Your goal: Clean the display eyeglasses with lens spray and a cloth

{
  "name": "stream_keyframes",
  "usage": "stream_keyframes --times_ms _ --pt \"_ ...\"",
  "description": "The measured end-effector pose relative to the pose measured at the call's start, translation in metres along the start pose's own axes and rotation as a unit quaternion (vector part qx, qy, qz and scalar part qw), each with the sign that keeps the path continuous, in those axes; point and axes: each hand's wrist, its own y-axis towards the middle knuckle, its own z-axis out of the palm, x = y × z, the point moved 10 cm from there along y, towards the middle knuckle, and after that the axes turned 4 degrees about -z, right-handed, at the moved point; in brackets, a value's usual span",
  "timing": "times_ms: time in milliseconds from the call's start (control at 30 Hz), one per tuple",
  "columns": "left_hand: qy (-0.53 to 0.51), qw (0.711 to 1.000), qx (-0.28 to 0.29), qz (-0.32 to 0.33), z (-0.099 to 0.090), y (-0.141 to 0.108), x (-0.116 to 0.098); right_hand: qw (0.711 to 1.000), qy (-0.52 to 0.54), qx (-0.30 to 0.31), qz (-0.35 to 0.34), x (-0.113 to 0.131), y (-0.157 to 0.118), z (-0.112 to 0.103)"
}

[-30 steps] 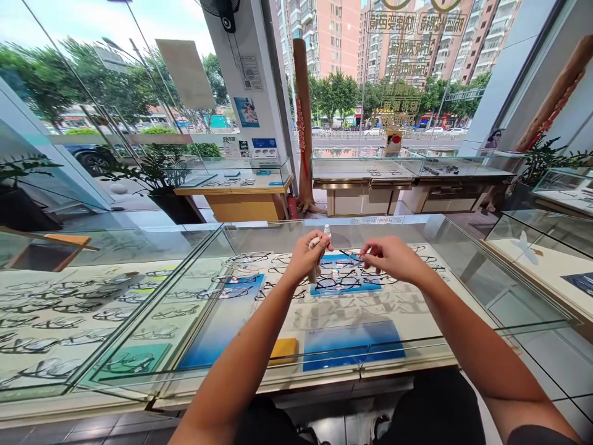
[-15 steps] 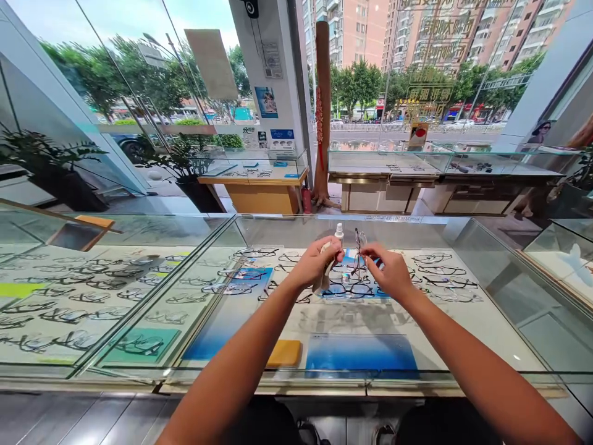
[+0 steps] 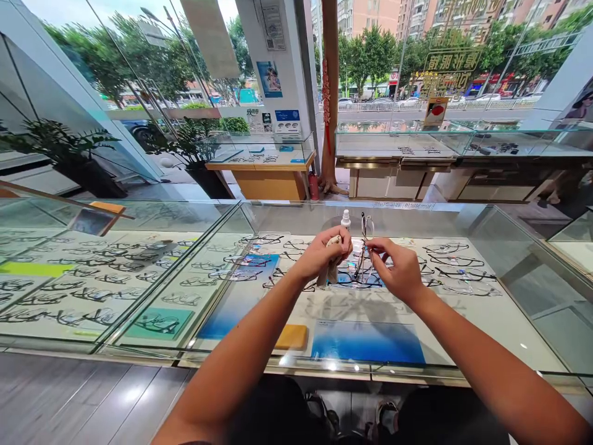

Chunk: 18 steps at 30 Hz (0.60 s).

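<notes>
My left hand (image 3: 327, 252) is closed on a bunched beige cloth (image 3: 330, 272), which hangs below the fingers. Between thumb and fingertips, my right hand (image 3: 397, 267) pinches a pair of eyeglasses (image 3: 364, 238) held on end, one lens uppermost. A gap separates the glasses from the cloth. Just behind my left hand stands a white spray bottle (image 3: 345, 219). Both hands are over the glass display case (image 3: 343, 369), above rows of spectacle frames, including a dark pair (image 3: 354, 281) right below.
Inside the case lie a blue gradient sheet (image 3: 368, 341), a yellow-orange case (image 3: 291, 337) and a green card (image 3: 162, 323). A wood-framed mirror (image 3: 95, 219) stands on the left counter. More showcases (image 3: 262, 154) line the window, with a potted plant (image 3: 189, 151) beside them.
My view has tilted down and shifted slightly left. My left hand has turned a little, its fingers curled more over the cloth. The eyeglasses stay pinched in my right hand.
</notes>
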Motion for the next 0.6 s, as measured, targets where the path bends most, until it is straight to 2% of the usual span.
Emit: stream_keyframes --times_ms 200,600 --pt "0.038 0.999 -0.029 0.011 -0.0087 0.0006 -0.0011 1.0 -0.005 -0.01 -0.009 0.0033 0.0012 -0.0024" --pt "0.064 0.996 -0.042 0.039 -0.0117 0.0021 -0.0052 1.0 -0.003 -0.014 -0.003 0.0039 0.0031 -0.0058"
